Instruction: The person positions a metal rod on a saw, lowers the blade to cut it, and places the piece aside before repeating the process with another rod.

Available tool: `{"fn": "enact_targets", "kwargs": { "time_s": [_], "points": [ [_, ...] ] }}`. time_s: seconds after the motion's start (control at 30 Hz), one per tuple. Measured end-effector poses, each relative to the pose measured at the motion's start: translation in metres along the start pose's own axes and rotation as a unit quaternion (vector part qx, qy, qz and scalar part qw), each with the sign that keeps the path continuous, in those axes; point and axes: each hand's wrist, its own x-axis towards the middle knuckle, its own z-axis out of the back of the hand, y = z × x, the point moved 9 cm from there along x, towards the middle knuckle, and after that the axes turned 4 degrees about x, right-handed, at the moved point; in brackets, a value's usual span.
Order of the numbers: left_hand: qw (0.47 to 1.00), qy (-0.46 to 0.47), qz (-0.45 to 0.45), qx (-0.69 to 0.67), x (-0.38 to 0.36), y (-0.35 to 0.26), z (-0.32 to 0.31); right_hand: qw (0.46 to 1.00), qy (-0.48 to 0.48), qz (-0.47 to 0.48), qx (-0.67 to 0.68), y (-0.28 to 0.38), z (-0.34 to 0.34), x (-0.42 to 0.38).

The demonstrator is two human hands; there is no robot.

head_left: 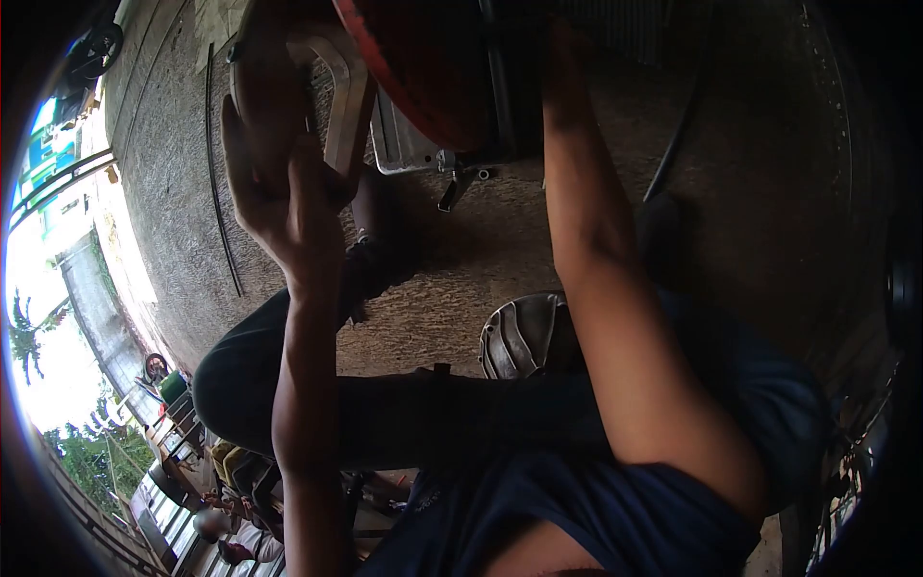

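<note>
My left hand (284,192) is raised at the upper left, its fingers and thumb curled round a dark rounded part (274,82) whose kind I cannot make out. Beside it is a pale, bent metal piece (343,91). A large red part with a curved edge (409,82) fills the top middle, in front of a grey metal plate (396,135) and a small lever-like fitting (460,183). My right forearm (586,183) reaches up to the right of the red part; deep shadow there hides my right hand and its fingers.
A ribbed metal cover (519,337) lies on the rough floor (423,317) by my folded legs (461,413). A thin dark rod (216,192) lies at the left, and a dark hose (673,149) at the right. Another person (250,543) sits at the lower left.
</note>
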Motion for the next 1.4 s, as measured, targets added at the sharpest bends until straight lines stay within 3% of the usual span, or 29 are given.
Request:
{"fn": "enact_targets", "kwargs": {
  "time_s": [0.2, 0.4, 0.47, 1.0, 1.17, 1.27, 1.4],
  "points": [
    [0.999, -0.004, 0.033, -0.042, 0.001, 0.009, 0.003, 1.000, -0.002, -0.003, 0.006, -0.004, 0.000, 0.002],
    [0.999, -0.015, 0.014, -0.039, 0.002, 0.011, 0.004, 1.000, -0.005, -0.005, 0.015, -0.003, 0.001, 0.000],
    [0.999, -0.005, -0.025, 0.019, 0.002, 0.006, 0.003, 1.000, -0.005, -0.004, 0.017, -0.001, 0.000, -0.001],
    [0.998, -0.013, -0.031, 0.059, 0.001, 0.004, 0.002, 0.999, -0.009, -0.011, 0.035, -0.003, -0.002, -0.006],
    [0.992, -0.027, -0.084, 0.093, 0.000, -0.005, 0.003, 0.999, -0.010, -0.011, 0.044, 0.001, -0.003, -0.007],
    [0.998, -0.010, -0.012, 0.065, -0.001, 0.008, 0.005, 0.999, -0.013, -0.012, 0.049, 0.002, -0.002, -0.007],
    [0.996, -0.013, -0.036, 0.077, 0.000, 0.004, 0.004, 0.998, -0.013, -0.012, 0.054, 0.005, -0.004, -0.007]
  ]
}}
